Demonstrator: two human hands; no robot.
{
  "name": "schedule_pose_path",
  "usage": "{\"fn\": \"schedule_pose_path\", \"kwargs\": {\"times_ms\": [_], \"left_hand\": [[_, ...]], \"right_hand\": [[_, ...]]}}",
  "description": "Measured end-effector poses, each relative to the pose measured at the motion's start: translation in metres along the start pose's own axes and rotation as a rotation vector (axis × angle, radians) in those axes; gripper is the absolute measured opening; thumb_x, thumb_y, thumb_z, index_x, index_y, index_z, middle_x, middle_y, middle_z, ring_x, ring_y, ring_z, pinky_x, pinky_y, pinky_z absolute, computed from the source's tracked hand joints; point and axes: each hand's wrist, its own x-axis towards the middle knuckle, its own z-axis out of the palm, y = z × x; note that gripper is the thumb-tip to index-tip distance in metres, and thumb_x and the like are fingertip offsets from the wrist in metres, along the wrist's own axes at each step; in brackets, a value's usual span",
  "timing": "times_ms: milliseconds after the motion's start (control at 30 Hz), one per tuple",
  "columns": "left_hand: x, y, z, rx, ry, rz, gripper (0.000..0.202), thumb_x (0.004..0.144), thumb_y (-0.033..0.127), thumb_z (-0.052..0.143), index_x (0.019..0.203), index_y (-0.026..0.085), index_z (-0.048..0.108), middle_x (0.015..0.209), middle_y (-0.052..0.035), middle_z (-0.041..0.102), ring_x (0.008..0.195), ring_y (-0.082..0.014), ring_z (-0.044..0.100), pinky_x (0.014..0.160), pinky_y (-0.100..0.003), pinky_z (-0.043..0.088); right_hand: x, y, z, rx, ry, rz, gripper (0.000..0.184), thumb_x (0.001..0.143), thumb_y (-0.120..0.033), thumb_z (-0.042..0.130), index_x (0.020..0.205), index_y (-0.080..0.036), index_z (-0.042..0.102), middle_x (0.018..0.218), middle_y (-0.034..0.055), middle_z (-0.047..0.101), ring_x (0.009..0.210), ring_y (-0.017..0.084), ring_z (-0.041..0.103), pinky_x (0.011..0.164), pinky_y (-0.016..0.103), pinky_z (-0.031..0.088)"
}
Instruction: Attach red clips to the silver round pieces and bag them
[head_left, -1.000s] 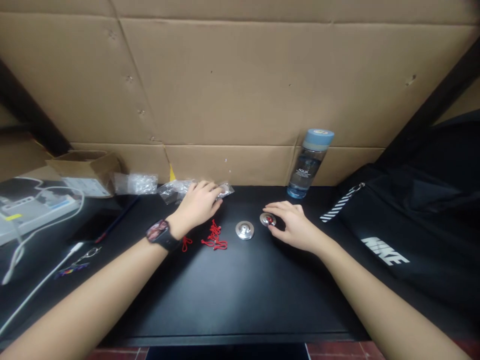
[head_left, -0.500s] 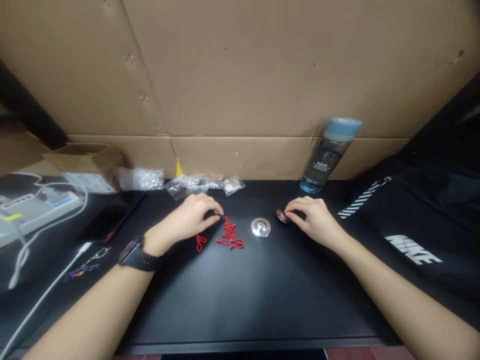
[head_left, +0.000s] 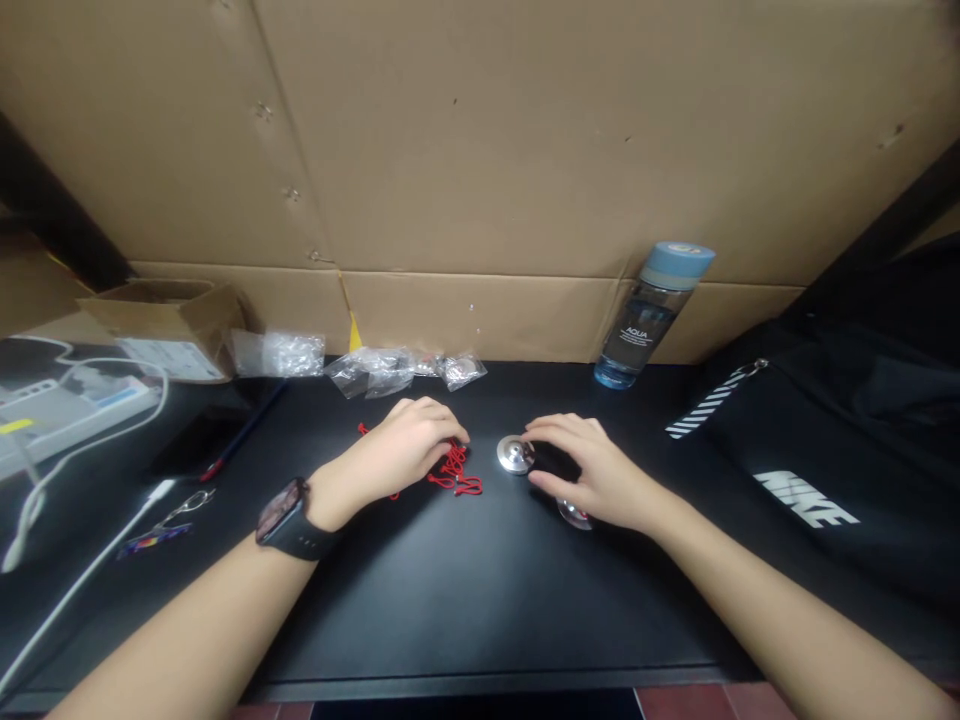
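Note:
Over a small pile of red cord loops (head_left: pixel 457 470) is my left hand (head_left: pixel 416 440), its thumb and fingertips bent together on the cord at the pile's upper end. To its right a shiny domed disc, like a small finger cymbal (head_left: pixel 514 456), lies on the black table. My right hand (head_left: pixel 589 465) reaches to that disc's right edge, with forefinger and thumb apart. Partly under the right palm rests a second cymbal (head_left: pixel 574 514) with a bit of red on it. Another red cord (head_left: pixel 364 429) shows behind the left wrist.
Clear plastic packets (head_left: pixel 405 370) and a cardboard box (head_left: pixel 172 325) line the back. A blue-capped water bottle (head_left: pixel 645 320) leans at the back right, beside a black bag (head_left: pixel 840 440). White cables, a power strip (head_left: pixel 75 400), a phone and a keyring (head_left: pixel 169 525) lie left.
My right hand has let go of the second cymbal, now nearer me, and moved left to the other one. My left hand has shifted right onto the red cords.

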Motion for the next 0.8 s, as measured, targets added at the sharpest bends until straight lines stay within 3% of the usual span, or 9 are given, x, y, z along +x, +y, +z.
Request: {"fn": "schedule_pose_path", "kwargs": {"times_ms": [100, 233, 433, 667, 800], "left_hand": [[0.002, 0.002, 0.004, 0.026, 0.040, -0.070, 0.017, 0.100, 0.024, 0.061, 0.112, 0.027, 0.074, 0.113, -0.0033, 0.074, 0.113, -0.0262, 0.059, 0.095, -0.043, 0.039], [0.006, 0.009, 0.010, 0.053, 0.054, -0.124, 0.017, 0.098, 0.038, 0.065, 0.101, 0.026, 0.076, 0.105, -0.0037, 0.074, 0.110, -0.0281, 0.059, 0.093, -0.044, 0.034], [0.008, 0.016, 0.011, 0.053, 0.049, -0.168, 0.015, 0.094, 0.030, 0.065, 0.083, 0.024, 0.073, 0.091, -0.0018, 0.074, 0.100, -0.0255, 0.060, 0.087, -0.042, 0.028], [0.008, 0.026, -0.001, -0.014, 0.162, -0.249, 0.015, 0.096, 0.031, 0.059, 0.088, 0.025, 0.070, 0.089, 0.0008, 0.076, 0.097, -0.0231, 0.063, 0.085, -0.041, 0.025], [0.009, 0.032, -0.007, -0.053, 0.230, -0.307, 0.015, 0.096, 0.033, 0.059, 0.088, 0.026, 0.070, 0.089, 0.0036, 0.077, 0.096, -0.0217, 0.067, 0.085, -0.040, 0.026]], "right_hand": [[0.007, -0.006, 0.014, -0.002, -0.034, -0.021, 0.036, 0.097, -0.036, 0.068, 0.132, -0.030, 0.063, 0.142, 0.0091, 0.064, 0.133, 0.029, 0.056, 0.105, 0.047, 0.036], [0.012, -0.006, 0.022, 0.005, -0.011, -0.026, 0.028, 0.096, -0.029, 0.068, 0.124, -0.030, 0.068, 0.131, 0.0062, 0.071, 0.123, 0.026, 0.063, 0.102, 0.045, 0.036], [0.012, -0.003, 0.021, 0.088, 0.026, 0.028, 0.033, 0.086, -0.018, 0.072, 0.118, -0.029, 0.069, 0.125, 0.0044, 0.072, 0.116, 0.026, 0.064, 0.099, 0.045, 0.040], [0.009, 0.002, 0.011, 0.306, 0.117, 0.034, 0.043, 0.078, -0.009, 0.069, 0.118, -0.026, 0.067, 0.117, 0.0039, 0.071, 0.103, 0.022, 0.066, 0.092, 0.038, 0.051], [0.006, 0.001, 0.006, 0.387, 0.142, 0.071, 0.047, 0.077, -0.007, 0.068, 0.120, -0.026, 0.066, 0.115, 0.0038, 0.070, 0.104, 0.022, 0.067, 0.087, 0.035, 0.051]]}}
